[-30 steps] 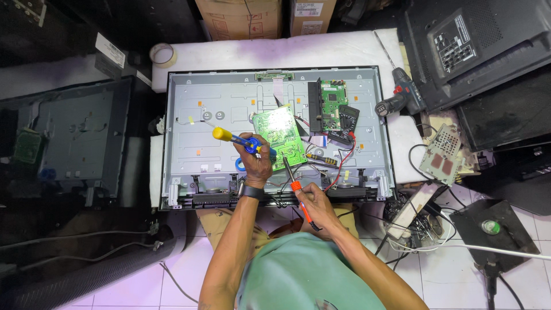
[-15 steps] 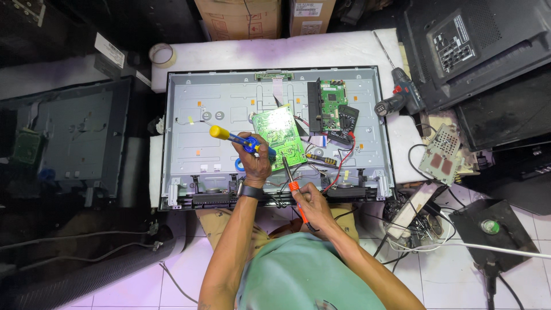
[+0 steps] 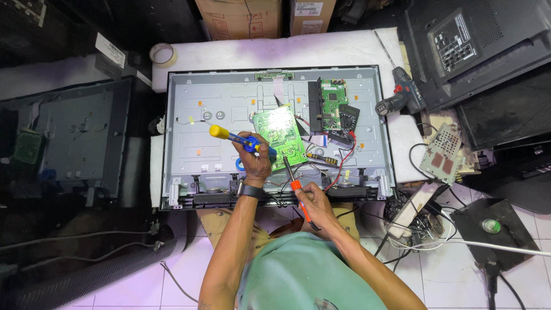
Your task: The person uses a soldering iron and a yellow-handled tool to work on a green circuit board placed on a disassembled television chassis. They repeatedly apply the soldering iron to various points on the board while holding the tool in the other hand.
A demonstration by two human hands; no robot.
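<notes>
Gripping a blue pump with a yellow knob (image 3: 232,136), the left hand (image 3: 258,163) hovered beside the green board (image 3: 280,133); the right hand (image 3: 313,201) pinched an orange iron (image 3: 297,189) below it. Board lay loose, wires attached; work looked midway.

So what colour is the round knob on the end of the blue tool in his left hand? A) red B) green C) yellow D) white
C: the left hand grips a blue tool whose round end is yellow, held over the grey back panel next to the green circuit board.
</notes>
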